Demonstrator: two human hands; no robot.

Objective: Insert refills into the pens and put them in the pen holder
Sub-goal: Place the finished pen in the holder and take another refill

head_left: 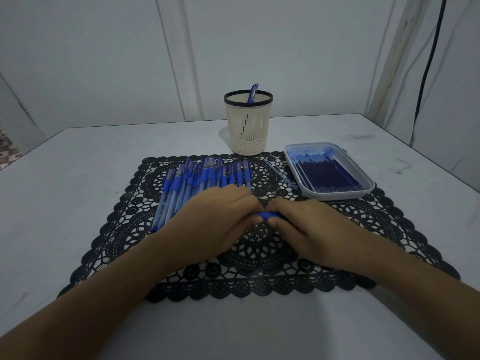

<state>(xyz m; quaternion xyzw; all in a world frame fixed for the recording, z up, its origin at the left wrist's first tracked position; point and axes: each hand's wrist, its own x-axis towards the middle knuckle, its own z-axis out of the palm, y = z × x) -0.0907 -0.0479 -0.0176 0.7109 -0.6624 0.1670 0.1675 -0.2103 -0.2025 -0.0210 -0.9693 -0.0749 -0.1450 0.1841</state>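
A pale bench [65, 203] filled the lower frame, with a black lace mat [124, 229] spread across its middle. On the left part of the mat lay a row of pens [197, 178], clear barrels with blue grips, side by side and pointing toward the top of the frame. Just below them, at centre frame, the left hand [213, 224] lay over the near ends of that row, its fingers curled, pinching one end of a blue pen [266, 215]. Only a short blue stretch of it showed between the two hands. Above, at centre top of the mat, the cream pen holder [248, 131] stood upright with a single pen [252, 93] leaning inside it. The right hand [311, 229] met the left, its thumb and curled fingers gripping the other end of the blue pen. Further right a loose refill [279, 174] lay on the mat just beside a white tray [337, 194], which held dark blue refills [327, 175]. A black cable [428, 61] hung down the wall at upper right.
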